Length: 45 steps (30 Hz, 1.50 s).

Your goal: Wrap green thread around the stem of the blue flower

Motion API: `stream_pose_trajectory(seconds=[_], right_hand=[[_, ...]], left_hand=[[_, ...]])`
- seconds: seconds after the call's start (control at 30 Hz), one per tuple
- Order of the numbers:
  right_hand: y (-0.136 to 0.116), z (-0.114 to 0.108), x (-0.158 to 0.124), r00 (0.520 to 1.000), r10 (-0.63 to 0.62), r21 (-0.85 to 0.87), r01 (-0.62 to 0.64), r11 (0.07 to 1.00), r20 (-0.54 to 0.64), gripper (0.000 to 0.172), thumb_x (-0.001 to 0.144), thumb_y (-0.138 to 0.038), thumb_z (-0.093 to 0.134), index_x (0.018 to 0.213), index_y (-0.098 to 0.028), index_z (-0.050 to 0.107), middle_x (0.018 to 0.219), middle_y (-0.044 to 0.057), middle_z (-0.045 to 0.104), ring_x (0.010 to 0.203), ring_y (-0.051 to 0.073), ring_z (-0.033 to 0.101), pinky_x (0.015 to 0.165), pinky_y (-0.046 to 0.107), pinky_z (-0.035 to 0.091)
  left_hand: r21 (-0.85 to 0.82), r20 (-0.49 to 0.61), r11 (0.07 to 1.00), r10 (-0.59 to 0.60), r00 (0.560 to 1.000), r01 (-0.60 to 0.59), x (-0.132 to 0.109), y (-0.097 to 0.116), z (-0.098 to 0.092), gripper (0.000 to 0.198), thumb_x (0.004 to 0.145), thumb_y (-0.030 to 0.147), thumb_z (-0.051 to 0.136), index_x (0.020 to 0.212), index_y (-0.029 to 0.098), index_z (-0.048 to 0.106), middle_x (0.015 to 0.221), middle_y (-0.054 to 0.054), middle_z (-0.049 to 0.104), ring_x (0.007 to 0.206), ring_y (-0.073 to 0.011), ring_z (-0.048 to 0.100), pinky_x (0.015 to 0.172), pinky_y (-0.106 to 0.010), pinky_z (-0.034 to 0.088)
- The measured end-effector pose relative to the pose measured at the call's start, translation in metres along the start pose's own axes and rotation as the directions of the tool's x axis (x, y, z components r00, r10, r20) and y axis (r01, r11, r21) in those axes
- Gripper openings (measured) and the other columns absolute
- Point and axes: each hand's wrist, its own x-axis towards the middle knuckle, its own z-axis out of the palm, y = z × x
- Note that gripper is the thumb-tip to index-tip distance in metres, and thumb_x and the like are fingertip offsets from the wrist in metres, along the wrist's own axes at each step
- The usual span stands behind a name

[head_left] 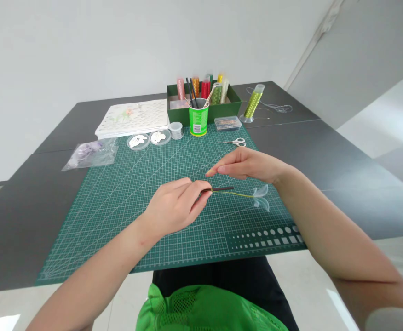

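Observation:
Over the middle of the cutting mat, my left hand (179,204) is closed, with thumb and index finger pinching a thin dark stick (222,188). A slim yellow-green stem (238,194) runs out of the same pinch to the right. It ends in pale, see-through petals (261,197). My right hand (244,164) hovers just above the stick, its thumb and fingers drawn together toward the left hand's fingertips. Whatever it pinches, if anything, is too fine to make out.
Small scissors (236,142) lie beyond my right hand. Farther back stand a green cup (198,120) of sticks, a dark green box (224,109) of thread spools and a lime thread spool (254,103). Dishes of white pieces (138,141) and a plastic bag (91,154) lie left.

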Motion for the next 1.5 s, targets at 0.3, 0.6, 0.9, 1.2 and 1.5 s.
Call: stream_pose_trajectory(seconds=[0.3,0.6,0.9,1.2,1.5], right_hand=[[0.002,-0.002,0.004,0.991,-0.040,-0.134,0.057,0.989,0.125,0.041,0.092,-0.049,0.068,0.111,-0.016,0.082,0.082,0.004,0.072,0.068,0.012,0.054,0.062,0.026,0.040],[0.018,0.007,0.014,0.992,-0.059,0.139,0.074,0.988,-0.112,0.032,0.092,-0.043,0.068,0.104,-0.014,0.078,0.050,-0.009,0.030,0.048,0.008,0.021,0.045,0.025,0.015],[0.031,-0.011,0.021,0.801,0.028,-0.292,-0.251,0.923,-0.597,0.045,0.101,-0.051,0.049,0.075,-0.020,0.067,0.052,-0.005,0.033,0.051,0.013,0.032,0.057,0.029,0.032],[0.017,0.017,0.017,0.818,-0.316,-0.454,0.076,0.888,-0.480,0.033,0.101,-0.036,0.045,0.117,-0.025,0.072,0.124,0.009,0.071,0.121,0.028,0.061,0.109,0.052,0.042],[0.016,0.049,0.024,0.923,-0.271,0.388,0.363,0.847,-0.273,0.026,0.090,-0.033,0.063,0.113,-0.024,0.071,0.132,0.007,0.067,0.125,0.025,0.059,0.118,0.046,0.040]], left_hand=[[-0.089,-0.109,0.987,-0.143,0.984,0.133,0.002,0.000,0.002,0.012,0.101,0.016,0.060,0.108,0.014,0.070,0.082,-0.002,0.078,0.061,-0.0124,0.064,0.061,-0.025,0.049],[-0.612,0.150,0.557,-0.615,0.774,0.562,0.004,-0.004,0.006,0.014,0.098,0.027,0.062,0.103,0.019,0.073,0.079,-0.001,0.079,0.064,-0.0119,0.069,0.057,-0.021,0.051],[-0.796,0.292,0.201,-0.698,0.654,0.570,0.011,-0.014,0.004,0.015,0.089,0.032,0.071,0.092,0.017,0.072,0.071,-0.002,0.075,0.053,-0.0094,0.052,0.048,-0.021,0.039],[-0.784,0.382,0.098,-0.702,0.601,0.613,0.014,-0.012,0.004,0.021,0.085,0.036,0.074,0.091,0.016,0.074,0.069,-0.003,0.073,0.052,-0.0081,0.046,0.043,-0.020,0.029],[-0.759,0.400,0.090,-0.718,0.570,0.645,0.015,-0.014,0.003,0.024,0.083,0.040,0.074,0.090,0.018,0.072,0.071,-0.003,0.073,0.050,-0.0087,0.046,0.041,-0.020,0.028]])
